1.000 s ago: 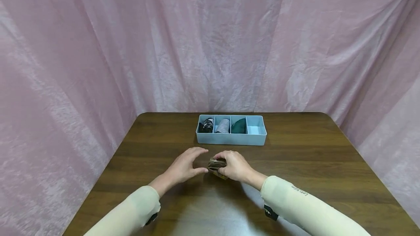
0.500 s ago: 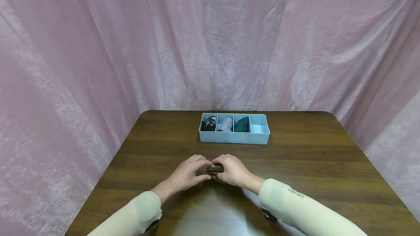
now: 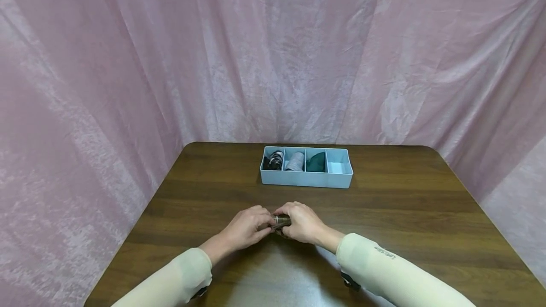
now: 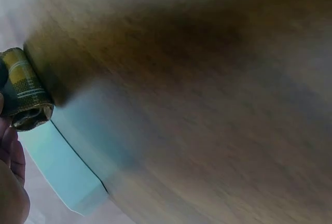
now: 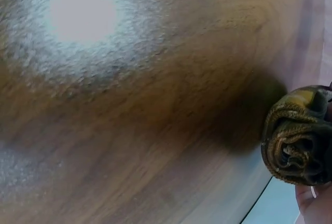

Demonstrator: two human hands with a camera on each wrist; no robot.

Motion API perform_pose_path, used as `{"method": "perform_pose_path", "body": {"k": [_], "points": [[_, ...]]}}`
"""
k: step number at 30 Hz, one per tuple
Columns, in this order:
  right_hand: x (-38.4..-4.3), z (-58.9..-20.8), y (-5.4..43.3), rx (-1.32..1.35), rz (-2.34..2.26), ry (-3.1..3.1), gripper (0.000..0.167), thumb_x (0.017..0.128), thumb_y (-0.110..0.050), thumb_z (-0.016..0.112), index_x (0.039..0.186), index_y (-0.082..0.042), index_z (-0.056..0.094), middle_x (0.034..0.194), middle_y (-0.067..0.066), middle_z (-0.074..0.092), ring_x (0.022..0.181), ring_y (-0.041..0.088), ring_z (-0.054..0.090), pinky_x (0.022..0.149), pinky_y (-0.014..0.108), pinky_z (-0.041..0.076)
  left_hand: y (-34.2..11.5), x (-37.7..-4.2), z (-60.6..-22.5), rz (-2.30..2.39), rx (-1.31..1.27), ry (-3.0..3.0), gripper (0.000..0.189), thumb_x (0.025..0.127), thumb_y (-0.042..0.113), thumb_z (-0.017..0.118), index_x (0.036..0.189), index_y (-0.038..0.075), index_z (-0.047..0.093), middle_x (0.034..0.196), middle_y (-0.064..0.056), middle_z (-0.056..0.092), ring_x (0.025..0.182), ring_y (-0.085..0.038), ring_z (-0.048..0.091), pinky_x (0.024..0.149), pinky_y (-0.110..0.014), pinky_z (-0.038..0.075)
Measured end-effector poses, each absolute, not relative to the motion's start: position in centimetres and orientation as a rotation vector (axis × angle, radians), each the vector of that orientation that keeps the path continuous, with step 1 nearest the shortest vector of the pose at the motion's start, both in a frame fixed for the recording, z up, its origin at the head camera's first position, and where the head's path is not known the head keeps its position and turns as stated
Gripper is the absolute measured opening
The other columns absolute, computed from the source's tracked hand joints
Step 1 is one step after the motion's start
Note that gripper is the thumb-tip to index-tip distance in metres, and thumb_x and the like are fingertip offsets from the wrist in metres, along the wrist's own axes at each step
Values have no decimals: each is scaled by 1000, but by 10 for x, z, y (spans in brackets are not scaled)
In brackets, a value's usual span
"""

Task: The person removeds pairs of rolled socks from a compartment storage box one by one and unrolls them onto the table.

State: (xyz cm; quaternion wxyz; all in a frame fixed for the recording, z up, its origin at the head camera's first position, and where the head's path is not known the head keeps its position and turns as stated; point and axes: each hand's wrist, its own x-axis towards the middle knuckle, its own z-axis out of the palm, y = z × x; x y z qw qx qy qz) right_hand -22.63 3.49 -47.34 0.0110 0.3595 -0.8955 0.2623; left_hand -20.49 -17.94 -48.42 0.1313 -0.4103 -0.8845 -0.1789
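Note:
A small roll of plaid cloth (image 3: 281, 221), brown-green with yellow and pale stripes, is between the two hands above the front middle of the table. My right hand (image 3: 300, 221) grips its right side, fingers over the far side and thumb on the near side. At the left end, my left hand (image 3: 249, 226) pinches the roll between thumb and fingertips. The plaid cloth (image 4: 26, 86) shows its striped outside in the left wrist view. Spiral layers of the rolled cloth (image 5: 293, 141) face the camera in the right wrist view. Both hands partly cover the roll.
Behind the hands, a light blue divided box (image 3: 304, 180) stands on the brown wooden table (image 3: 405, 212). From left, its compartments hold a black patterned bundle (image 3: 275, 160), a grey roll (image 3: 295, 161) and a green folded cloth (image 3: 316, 162); the rightmost has nothing in it. Pink curtains hang behind.
My left hand has closed in from the left, its fingertips and thumb coming together on the roll's end. The right hand keeps its grip, and the roll has turned to lie more level.

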Motion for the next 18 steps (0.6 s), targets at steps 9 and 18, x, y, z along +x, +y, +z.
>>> {"method": "perform_pose_path", "body": {"k": [9,18], "points": [[-232,-474,51,1327,865,-2730,37,88,-22,69,122,-8,69,116,3,67,107,19,60,92,37,48,-185,-199,-487,-485,-1314,-2564,9,84,12,79,91,17,76,89,9,68,84,-6,58,74,-20,49],[-234,-474,50,1302,906,-2728,30,94,-8,61,123,-3,68,117,8,68,110,25,62,95,45,47,-188,-194,-493,-397,-1420,-2677,10,86,19,75,96,18,77,94,11,68,87,-4,58,77,-20,49]]}}
